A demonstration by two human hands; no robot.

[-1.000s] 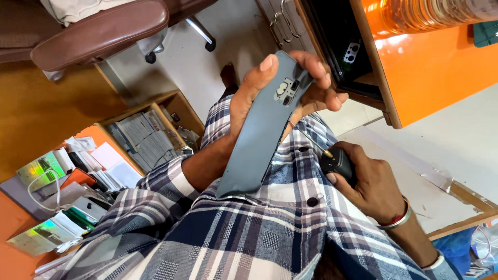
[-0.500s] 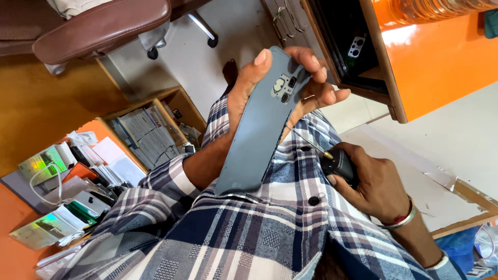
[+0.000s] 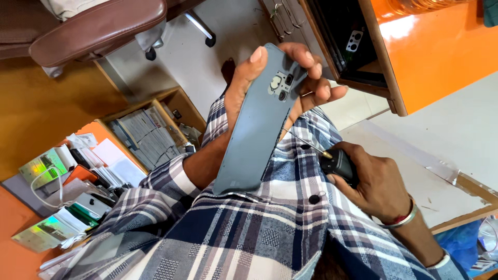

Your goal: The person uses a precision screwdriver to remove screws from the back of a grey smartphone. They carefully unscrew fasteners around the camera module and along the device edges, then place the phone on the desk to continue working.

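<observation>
My left hand (image 3: 244, 85) holds up a grey-blue phone back cover (image 3: 257, 124) with camera cut-outs near its top, thumb on one long edge and fingers wrapped round the other. My right hand (image 3: 371, 184) grips a black screwdriver (image 3: 337, 163) by its handle. The thin metal shaft points up-left and its tip meets the right edge of the cover. Both arms wear a plaid shirt (image 3: 249, 233) with blue, white and maroon checks. A red-and-silver bangle (image 3: 402, 218) sits on my right wrist.
An orange cabinet (image 3: 441, 57) with a dark open compartment stands at upper right over a white worktop (image 3: 456, 150). A brown office chair (image 3: 93, 28) is at upper left. A wooden box of papers (image 3: 150, 129) and a pile of small boxes and cables (image 3: 67, 197) lie at left.
The view has shifted slightly. My left hand has tilted the cover a little, and the screwdriver tip has stayed against the cover's right edge.
</observation>
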